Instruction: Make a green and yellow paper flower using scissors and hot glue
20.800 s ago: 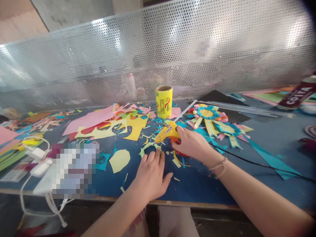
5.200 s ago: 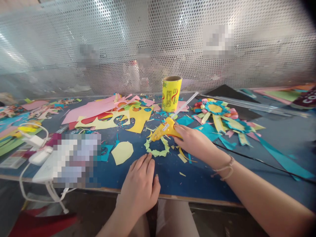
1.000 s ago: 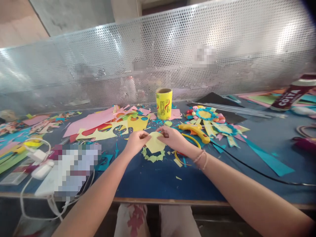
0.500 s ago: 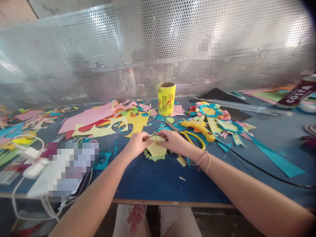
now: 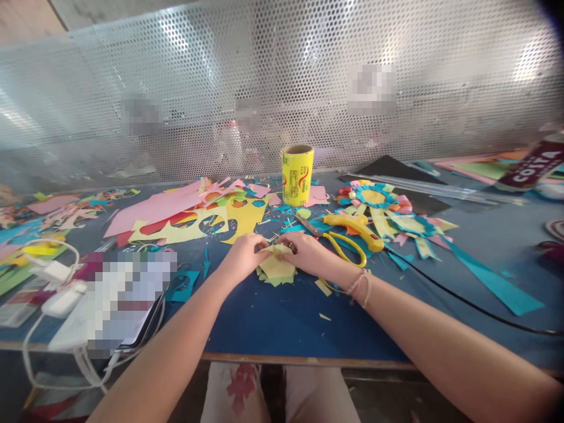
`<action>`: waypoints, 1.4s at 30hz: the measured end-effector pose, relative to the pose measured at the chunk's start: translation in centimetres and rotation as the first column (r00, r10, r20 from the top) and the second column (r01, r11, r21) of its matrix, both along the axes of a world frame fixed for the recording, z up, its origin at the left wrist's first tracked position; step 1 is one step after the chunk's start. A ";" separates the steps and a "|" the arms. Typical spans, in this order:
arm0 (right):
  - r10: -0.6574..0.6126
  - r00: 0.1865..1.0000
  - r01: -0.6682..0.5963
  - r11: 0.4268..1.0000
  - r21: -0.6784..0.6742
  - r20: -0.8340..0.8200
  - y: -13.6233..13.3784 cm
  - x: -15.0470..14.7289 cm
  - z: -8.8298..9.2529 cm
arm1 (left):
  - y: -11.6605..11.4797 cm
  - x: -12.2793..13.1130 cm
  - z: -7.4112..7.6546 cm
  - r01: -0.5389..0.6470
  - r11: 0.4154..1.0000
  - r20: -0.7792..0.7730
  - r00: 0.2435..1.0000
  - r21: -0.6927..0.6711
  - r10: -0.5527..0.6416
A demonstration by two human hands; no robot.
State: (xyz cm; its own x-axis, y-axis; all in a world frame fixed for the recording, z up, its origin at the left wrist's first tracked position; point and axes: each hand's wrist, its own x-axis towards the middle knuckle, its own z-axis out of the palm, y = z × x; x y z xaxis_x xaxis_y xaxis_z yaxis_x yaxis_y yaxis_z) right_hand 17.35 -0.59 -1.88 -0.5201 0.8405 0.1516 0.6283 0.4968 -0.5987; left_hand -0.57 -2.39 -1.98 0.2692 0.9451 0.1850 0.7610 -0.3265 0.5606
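Observation:
Between my hands is a pale yellow paper rosette [image 5: 277, 269] with a pleated, jagged edge and a flat disc on its face. My left hand [image 5: 249, 254] pinches its upper left edge with thumb and fingers. On the upper right edge my right hand [image 5: 304, 249] has a similar pinch. Its far edge is partly hidden behind the fingers. Just right of my right hand lie scissors with yellow handles [image 5: 348, 249], and past them a yellow glue gun [image 5: 356, 229] with a black cord.
A yellow cardboard tube [image 5: 298, 176] stands upright behind my hands. Pink paper [image 5: 154, 208] and cut-out scraps spread left. Finished rosettes [image 5: 374, 197] lie right, near a blue strip [image 5: 497, 282]. A phone and white chargers [image 5: 64, 299] sit front left. A perforated metal screen [image 5: 282, 76] borders the back.
The disc on the rosette now looks more tilted and foreshortened, its near edge slightly higher. Both hands keep their pinch and have hardly moved.

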 end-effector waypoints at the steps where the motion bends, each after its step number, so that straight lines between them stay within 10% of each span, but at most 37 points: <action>1: 0.006 1.000 -0.006 1.000 0.005 -0.004 0.1 0.0 -0.2 | 0.0 0.0 0.0 -0.001 1.000 -0.014 1.000 0.012 0.001; 20: 0.255 0.965 -0.262 0.911 0.318 0.065 -0.4 0.6 -0.6 | -0.9 0.1 0.5 0.286 0.942 -0.287 0.930 0.175 -0.229; 27: 0.454 0.875 -0.482 0.848 0.220 0.168 -1.4 0.9 1.4 | -0.6 0.0 0.1 0.329 0.934 -0.283 0.917 0.137 -0.282; 42: 0.510 0.850 -0.527 0.826 0.197 0.136 -1.9 0.9 1.1 | -0.8 0.1 0.5 0.354 0.927 -0.346 0.891 0.124 -0.294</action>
State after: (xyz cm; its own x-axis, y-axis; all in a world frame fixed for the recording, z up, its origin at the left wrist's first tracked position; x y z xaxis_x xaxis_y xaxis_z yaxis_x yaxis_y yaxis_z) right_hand 18.30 -2.50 -0.83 -0.8869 0.3932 0.2423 0.2788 0.8740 -0.3980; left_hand -0.49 -3.20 -1.52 0.6274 0.7536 0.1962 0.7216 -0.6573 0.2174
